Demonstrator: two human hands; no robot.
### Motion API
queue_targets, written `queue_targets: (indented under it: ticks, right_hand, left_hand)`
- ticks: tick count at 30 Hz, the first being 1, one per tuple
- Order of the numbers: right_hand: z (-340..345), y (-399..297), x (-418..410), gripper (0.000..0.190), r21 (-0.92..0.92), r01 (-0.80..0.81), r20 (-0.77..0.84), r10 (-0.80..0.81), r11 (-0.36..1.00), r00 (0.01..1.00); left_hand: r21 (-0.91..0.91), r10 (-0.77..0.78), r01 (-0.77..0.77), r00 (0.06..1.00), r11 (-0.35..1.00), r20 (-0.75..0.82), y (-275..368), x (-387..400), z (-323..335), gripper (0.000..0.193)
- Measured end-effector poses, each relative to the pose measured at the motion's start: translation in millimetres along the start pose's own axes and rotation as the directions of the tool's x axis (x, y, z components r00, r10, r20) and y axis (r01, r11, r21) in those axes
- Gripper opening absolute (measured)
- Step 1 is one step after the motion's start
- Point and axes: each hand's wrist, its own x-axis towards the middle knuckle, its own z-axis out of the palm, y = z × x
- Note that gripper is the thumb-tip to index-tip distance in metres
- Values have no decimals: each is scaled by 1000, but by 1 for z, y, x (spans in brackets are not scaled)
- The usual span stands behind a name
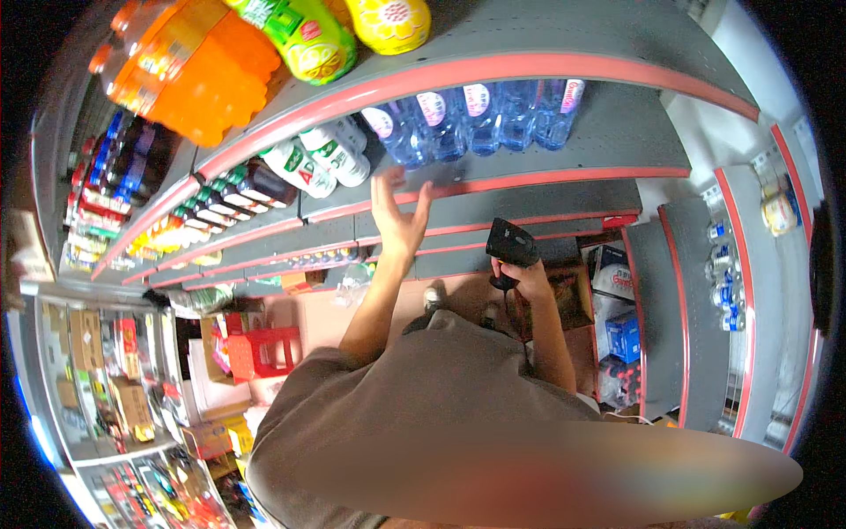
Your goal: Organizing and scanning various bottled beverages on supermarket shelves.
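Observation:
My left hand (398, 221) is raised in front of the grey metal shelves, fingers apart, with nothing in it. It is near the red-edged shelf that bears clear blue-tinted plastic water bottles (439, 132) and white bottles with green labels (334, 155). My right hand (527, 274) is closed around the handle of a black handheld barcode scanner (512, 243), held lower and to the right, over the floor. A cable hangs below the scanner.
Large orange drink bottles (198, 73) and a green bottle (304, 40) stand on the upper shelf. At right are more shelves and a blue box (622, 336). A red plastic stool (264, 354) and cartons (206, 440) are at left on the floor.

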Motion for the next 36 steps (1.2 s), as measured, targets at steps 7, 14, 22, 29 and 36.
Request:
queue_targets:
  ticks: [7,14,22,29,36]
  right_hand:
    - [4,1,2,27,-35,22,90,-19,999,996]
    - [-7,12,-18,28,-179,-12,85,28,984,996]
    - [7,-8,-30,30,-191,4,-32,-10,982,999]
    - [-4,5,-21,29,-119,-5,40,10,993,999]
    - [10,7,-17,22,-125,-29,4,30,992,1000]
  left_hand:
    - [-82,-57,42,981,996,-185,-17,34,22,71]
    - [-263,-142,63,945,963,-293,-34,60,44,85]
    - [-207,-100,49,964,977,-246,-51,53,47,52]
    - [-344,-19,-49,981,938,-192,-57,44,28,48]
    - [-471,-68,3,990,882,-121,-62,45,33,49]
